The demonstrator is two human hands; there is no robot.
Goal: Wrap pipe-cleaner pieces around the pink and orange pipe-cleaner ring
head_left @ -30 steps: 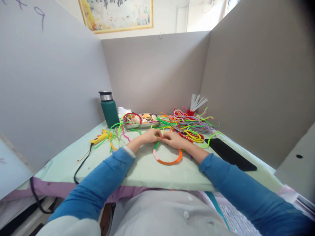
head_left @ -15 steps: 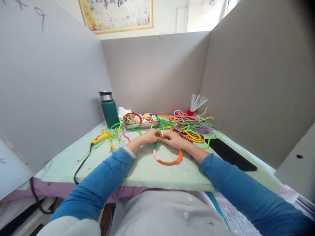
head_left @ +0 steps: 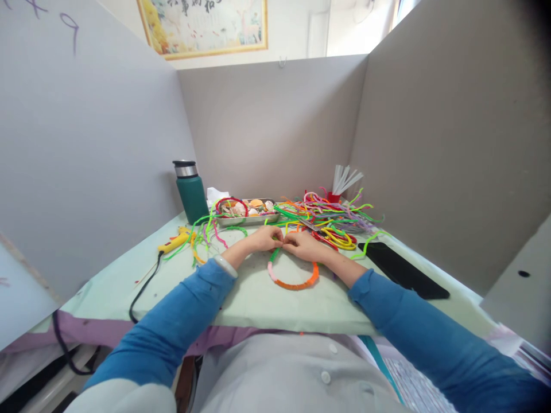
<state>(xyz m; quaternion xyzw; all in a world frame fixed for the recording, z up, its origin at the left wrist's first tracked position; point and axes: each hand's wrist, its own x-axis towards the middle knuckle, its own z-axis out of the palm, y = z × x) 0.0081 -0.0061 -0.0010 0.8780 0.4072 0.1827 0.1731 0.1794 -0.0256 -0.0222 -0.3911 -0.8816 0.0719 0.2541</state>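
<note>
Wrinkled pale green cloth (head_left: 258,312) gives some room between the table's near edge and the roughly round ring of fuzzy orange, pink and green fibre (head_left: 297,286). The ring's orange arc faces the person; its green part points away, toward the hands. There the left hand (head_left: 264,238), fingers nearly closed, pinches it. The right hand (head_left: 303,245) has bent fingertips just beside; their grip I cannot tell. Behind are a shallow metal tray (head_left: 249,220) of shells and tangled, soft colourful stems (head_left: 322,205).

Single head cam, close abv near side of tbl (head_left: 252,307), faces fwd/down twd back panel (head_left: 275,126).
</note>
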